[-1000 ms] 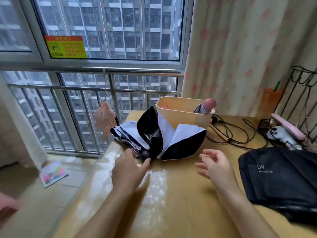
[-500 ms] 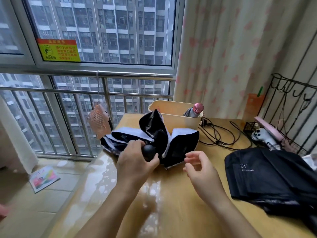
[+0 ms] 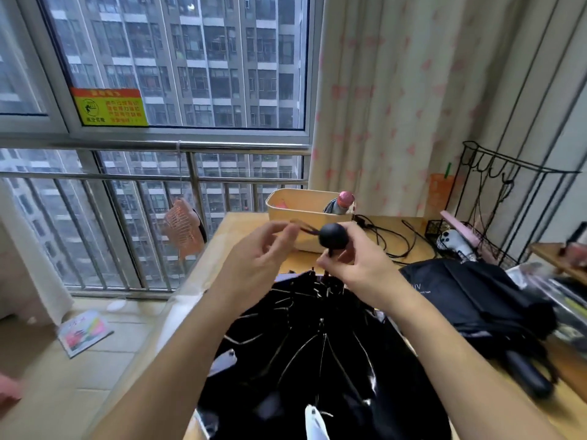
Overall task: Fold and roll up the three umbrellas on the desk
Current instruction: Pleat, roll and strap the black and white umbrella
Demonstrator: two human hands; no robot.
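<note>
- Umbrella (image 3: 317, 360), black, ribs showing, hangs open-side up, nearest the camera, above the table (image 3: 241, 227).
- Right hand (image 3: 359, 268): fingers pinch the stem under its round handle (image 3: 333, 235).
- Left hand (image 3: 257, 258): fingers pinch the handle's strap.
- Second umbrella (image 3: 476, 300) lies right; bin (image 3: 301, 211) behind.

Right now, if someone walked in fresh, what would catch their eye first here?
Probably the round black umbrella handle raised mid-frame, pinched from below by the right hand, with the left hand fingering a thin strap beside it. Below them hangs the glossy black canopy with thin metal ribs, filling the lower middle. To the right, a second black folded umbrella marked UV lies on the wooden desk.
</note>
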